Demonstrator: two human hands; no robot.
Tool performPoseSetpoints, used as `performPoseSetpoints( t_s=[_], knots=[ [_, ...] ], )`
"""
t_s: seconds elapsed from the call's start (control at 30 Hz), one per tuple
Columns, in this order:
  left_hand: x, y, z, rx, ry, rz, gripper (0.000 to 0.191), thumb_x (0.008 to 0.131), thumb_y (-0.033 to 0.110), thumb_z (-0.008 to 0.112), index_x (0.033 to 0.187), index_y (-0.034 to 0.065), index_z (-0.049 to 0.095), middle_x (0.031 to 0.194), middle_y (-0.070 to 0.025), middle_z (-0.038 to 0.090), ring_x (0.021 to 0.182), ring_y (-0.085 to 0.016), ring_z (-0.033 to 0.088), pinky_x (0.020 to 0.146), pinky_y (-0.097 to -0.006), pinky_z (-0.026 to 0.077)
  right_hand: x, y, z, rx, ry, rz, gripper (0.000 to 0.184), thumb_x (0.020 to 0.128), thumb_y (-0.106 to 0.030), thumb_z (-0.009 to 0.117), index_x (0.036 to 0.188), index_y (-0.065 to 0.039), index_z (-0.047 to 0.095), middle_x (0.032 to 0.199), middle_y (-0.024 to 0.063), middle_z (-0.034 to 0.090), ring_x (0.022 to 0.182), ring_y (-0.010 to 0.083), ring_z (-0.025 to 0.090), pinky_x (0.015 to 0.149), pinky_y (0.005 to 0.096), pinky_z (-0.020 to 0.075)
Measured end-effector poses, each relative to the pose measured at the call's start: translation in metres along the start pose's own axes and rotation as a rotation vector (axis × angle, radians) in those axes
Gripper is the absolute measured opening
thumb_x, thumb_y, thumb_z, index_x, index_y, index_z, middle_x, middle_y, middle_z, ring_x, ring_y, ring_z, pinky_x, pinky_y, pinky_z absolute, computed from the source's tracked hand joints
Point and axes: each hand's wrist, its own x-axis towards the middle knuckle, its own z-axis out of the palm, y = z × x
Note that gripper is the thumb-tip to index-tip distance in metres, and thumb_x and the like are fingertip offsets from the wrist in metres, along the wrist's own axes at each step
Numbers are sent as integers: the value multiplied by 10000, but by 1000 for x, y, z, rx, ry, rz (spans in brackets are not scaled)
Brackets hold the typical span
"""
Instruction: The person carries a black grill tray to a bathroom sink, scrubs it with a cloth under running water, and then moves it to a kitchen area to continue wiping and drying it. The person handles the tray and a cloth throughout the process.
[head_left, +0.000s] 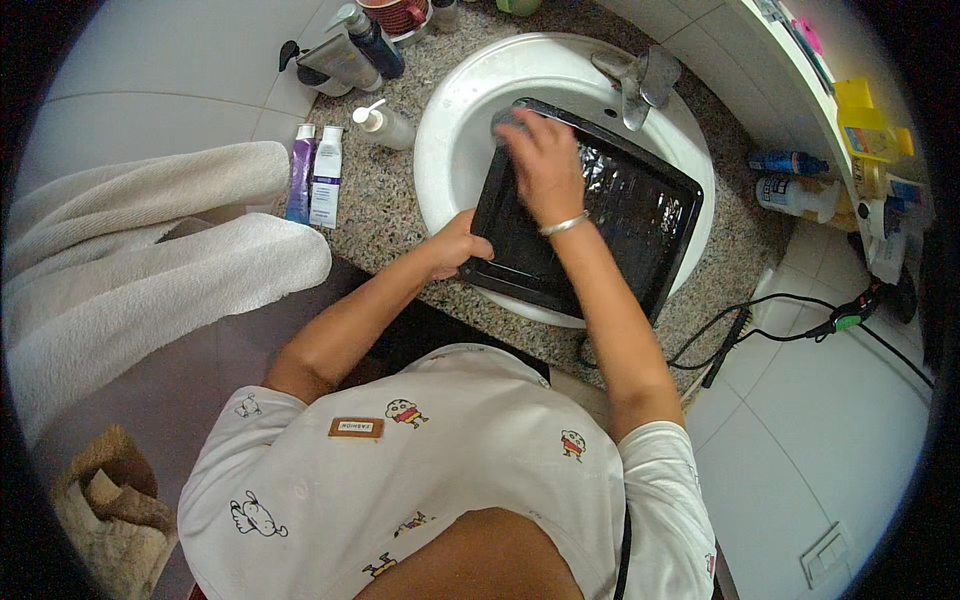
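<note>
A black rectangular baking tray (622, 217), wet and shiny inside, lies tilted across the white oval washbasin (442, 172). My left hand (456, 246) grips the tray's near left corner, thumb over the rim. Over the far left corner is my right hand (546, 161), blurred, with a metal bangle (564, 224) at its wrist. Its fingers press a grey scouring pad (505, 120) against the tray's rim; the pad is mostly covered and its exact kind is unclear. The metal faucet (641, 82) stands behind the tray at the basin's back edge.
On the granite counter (390, 217) left of the basin are a pump bottle (386, 126), two tubes (315, 176) and several toiletries. White towels (187, 255) hang at left. A black cord (765, 304) and a loaded shelf (847, 150) are at right.
</note>
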Motion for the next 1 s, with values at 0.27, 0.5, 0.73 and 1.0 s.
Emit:
performPoseSetpoints(
  t_s=[0.27, 0.5, 0.73, 1.0],
  knots=[
    [-2, -4, 0, -45, 55, 17, 561, 617, -55, 581, 1176, -25, 535, 982, -85, 634, 868, -204, 613, 777, -334, 501, -5, 29, -9, -136, 83, 285, 407, 775, 24, 621, 1149, -136, 620, 1183, 137, 558, 1047, 354, 548, 860, 416, 491],
    [-24, 8, -5, -34, 124, -16, 604, 621, -36, 580, 1218, -50, 492, 1009, -119, 614, 895, -225, 602, 832, -361, 485, -26, 42, -34, -327, 47, 412, 443, 740, 3, 649, 1158, -137, 607, 1204, 125, 544, 1045, 345, 542, 813, 423, 528],
    [-42, -11, -29, 7, 247, -62, 578, 597, 3, 619, 1169, 9, 535, 981, -83, 618, 869, -224, 596, 786, -379, 499, -65, 67, -55, -468, 20, 538, 465, 743, -1, 644, 1180, -158, 605, 1233, 129, 540, 1057, 346, 544, 806, 424, 530],
    [-39, -11, -30, -4, 165, 25, 520, 597, 27, 633, 1110, 3, 548, 936, -77, 618, 809, -217, 603, 709, -373, 512, -88, 85, -69, -423, 155, 765, 356, 844, -74, 596, 1197, -99, 627, 1127, 228, 580, 964, 397, 595, 850, 437, 498]
  ],
)
